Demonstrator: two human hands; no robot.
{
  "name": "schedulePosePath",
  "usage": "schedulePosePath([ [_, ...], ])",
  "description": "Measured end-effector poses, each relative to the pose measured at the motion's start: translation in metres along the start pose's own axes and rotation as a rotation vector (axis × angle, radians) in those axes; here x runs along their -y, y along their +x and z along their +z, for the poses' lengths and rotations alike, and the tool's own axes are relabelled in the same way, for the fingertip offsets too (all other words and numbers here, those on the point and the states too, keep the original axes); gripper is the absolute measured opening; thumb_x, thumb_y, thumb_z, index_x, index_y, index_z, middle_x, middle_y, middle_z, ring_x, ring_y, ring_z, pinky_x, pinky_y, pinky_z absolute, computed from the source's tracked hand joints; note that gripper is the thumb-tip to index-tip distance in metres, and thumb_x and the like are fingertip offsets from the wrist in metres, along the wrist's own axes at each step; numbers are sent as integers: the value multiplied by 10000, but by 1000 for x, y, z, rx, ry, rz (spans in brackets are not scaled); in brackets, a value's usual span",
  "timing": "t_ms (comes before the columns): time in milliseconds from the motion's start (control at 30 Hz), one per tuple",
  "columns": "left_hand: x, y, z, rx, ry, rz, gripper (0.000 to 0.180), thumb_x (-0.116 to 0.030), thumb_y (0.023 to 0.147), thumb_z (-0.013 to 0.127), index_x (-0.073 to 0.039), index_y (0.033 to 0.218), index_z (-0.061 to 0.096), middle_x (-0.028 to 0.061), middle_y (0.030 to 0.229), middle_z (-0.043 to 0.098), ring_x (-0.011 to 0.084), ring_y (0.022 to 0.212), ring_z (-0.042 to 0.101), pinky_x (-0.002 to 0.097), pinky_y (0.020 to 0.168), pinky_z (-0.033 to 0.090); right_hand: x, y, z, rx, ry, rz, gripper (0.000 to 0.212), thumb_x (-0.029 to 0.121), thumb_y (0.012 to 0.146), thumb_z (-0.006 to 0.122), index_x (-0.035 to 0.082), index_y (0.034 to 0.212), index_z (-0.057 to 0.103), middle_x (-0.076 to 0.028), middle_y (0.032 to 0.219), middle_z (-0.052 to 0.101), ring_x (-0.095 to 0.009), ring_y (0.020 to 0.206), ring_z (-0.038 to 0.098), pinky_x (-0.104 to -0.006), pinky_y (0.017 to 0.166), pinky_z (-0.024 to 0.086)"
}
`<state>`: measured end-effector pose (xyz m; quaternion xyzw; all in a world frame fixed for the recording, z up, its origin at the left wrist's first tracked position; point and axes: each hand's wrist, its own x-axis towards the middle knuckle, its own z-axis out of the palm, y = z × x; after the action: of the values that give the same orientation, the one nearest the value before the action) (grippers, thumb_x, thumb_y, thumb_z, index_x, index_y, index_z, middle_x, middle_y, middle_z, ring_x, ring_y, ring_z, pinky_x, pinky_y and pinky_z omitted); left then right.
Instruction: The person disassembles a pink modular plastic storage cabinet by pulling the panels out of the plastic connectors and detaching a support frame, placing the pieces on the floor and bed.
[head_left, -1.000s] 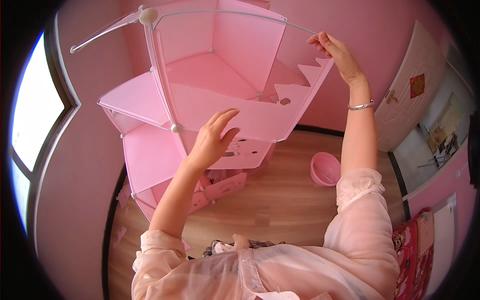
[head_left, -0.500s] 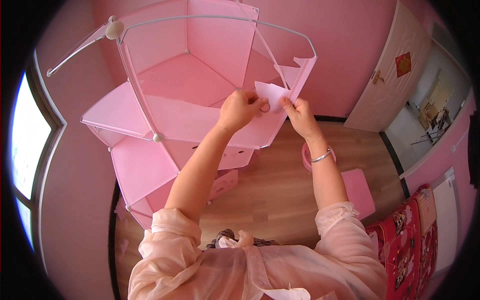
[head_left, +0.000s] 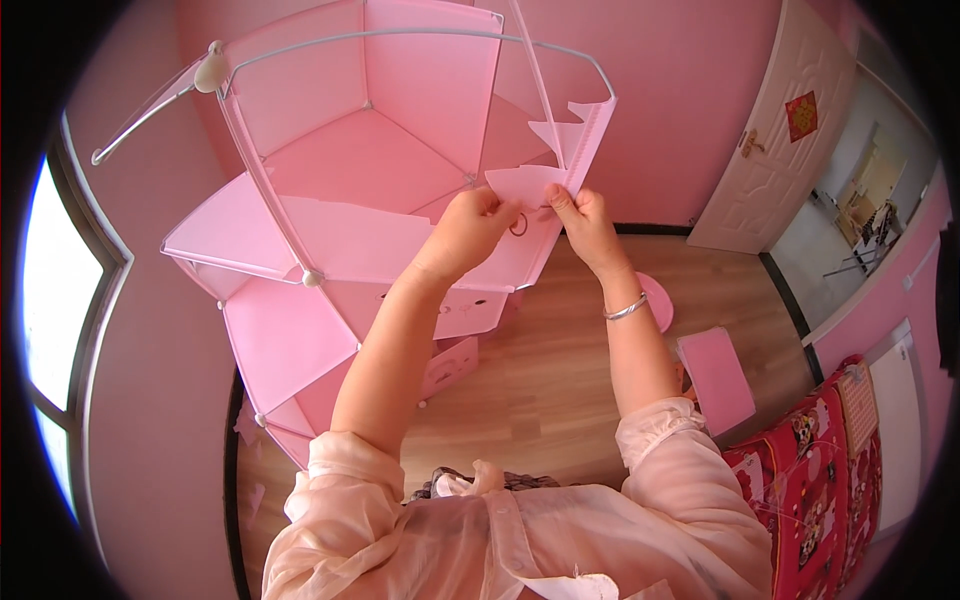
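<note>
- L hand (head_left: 468, 232) & R hand (head_left: 592, 230): grips pinched nr-closed on torn pink panel (head_left: 350, 235).
- Far wire (head_left: 420, 31) was bare, prob. done; near part remained.

The left hand (head_left: 464, 232) and the right hand (head_left: 592, 232) pinch a ragged flap of a torn pink panel (head_left: 372, 240) by the right edge of a pink cube cabinet (head_left: 288, 315). Behind the right hand sits 1 silver bracelet (head_left: 627, 307). On the wood floor (head_left: 560, 350), 1 pink basin (head_left: 658, 303) and 1 pink board (head_left: 717, 380) lie apart.
</note>
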<state>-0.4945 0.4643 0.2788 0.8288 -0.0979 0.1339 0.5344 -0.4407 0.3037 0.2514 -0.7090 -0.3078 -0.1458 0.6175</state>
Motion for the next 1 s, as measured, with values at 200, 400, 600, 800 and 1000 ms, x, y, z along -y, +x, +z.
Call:
schedulePosePath([
  [200, -18, -12, -11, 223, 69, -49, 271, -244, 778, 531, 17, 713, 565, 91, 716, 532, 154, 689, 472, 270, 658, 394, -5, 0, -11, 117, 183, -11, 356, 348, 815, 534, -1, 798, 603, 14, 723, 568, -59, 679, 486, -209, 642, 409],
  [400, 18, -24, -27, 134, 575, 532, 249, -219, 757, 555, 16, 676, 561, 83, 977, 553, 230, 949, 484, 334, 771, 393, -2, 7, -9, 133, 193, 30, 328, 331, 814, 542, 9, 790, 598, 23, 706, 552, -67, 688, 474, -218, 663, 393],
  [600, 28, -83, -88, 61, 718, -77, 173, -124, 757, 540, 26, 674, 563, 88, 743, 606, 196, 674, 568, 324, 596, 441, -7, 6, -9, 92, 293, 137, 293, 309, 821, 542, 21, 802, 591, 26, 738, 547, -60, 721, 466, -212, 694, 379],
  [800, 111, -155, -170, -87, -332, -372, 139, -88, 834, 482, 23, 767, 530, 72, 657, 551, 102, 507, 501, 221, 438, 411, -18, 7, -8, -27, 349, 218, 264, 341, 809, 556, 77, 828, 555, 49, 724, 505, -25, 571, 407, -166, 477, 315],
  [1000, 153, -199, -160, -172, -700, -378, 56, -44, 827, 489, 5, 841, 513, 86, 770, 570, 122, 616, 561, 239, 564, 491, -21, 10, -2, -50, 378, 215, 251, 364, 804, 550, 122, 746, 519, 77, 657, 438, -5, 503, 327, -159, 420, 237],
])
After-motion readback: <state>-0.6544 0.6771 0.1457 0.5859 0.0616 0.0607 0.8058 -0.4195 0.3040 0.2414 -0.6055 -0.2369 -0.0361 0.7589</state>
